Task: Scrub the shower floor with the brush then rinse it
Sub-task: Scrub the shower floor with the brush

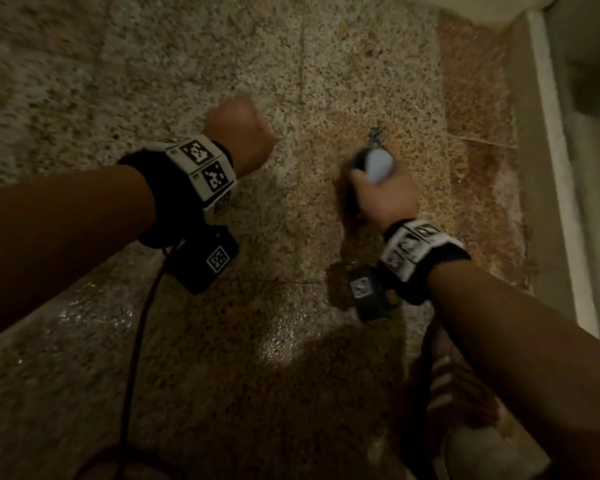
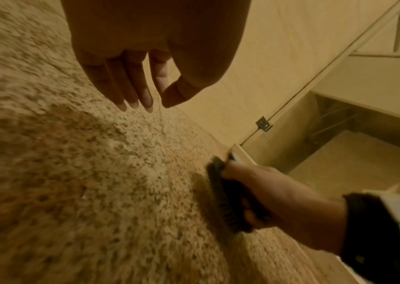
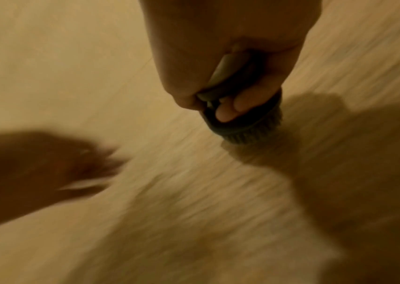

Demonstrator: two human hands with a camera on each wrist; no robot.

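Scrubbing looks underway with rinsing left: the right hand [image 1: 383, 199] grips a dark bristled scrub brush [image 2: 225, 198] pressed on the wet speckled granite shower floor [image 1: 187, 64] at right, while the empty left hand [image 2: 145, 63] hangs loosely curled.

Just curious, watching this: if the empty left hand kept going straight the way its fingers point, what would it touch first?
Most likely the speckled shower floor. The left hand hangs with its fingers aimed downward and nothing under them. How far off the floor is, I can't tell.
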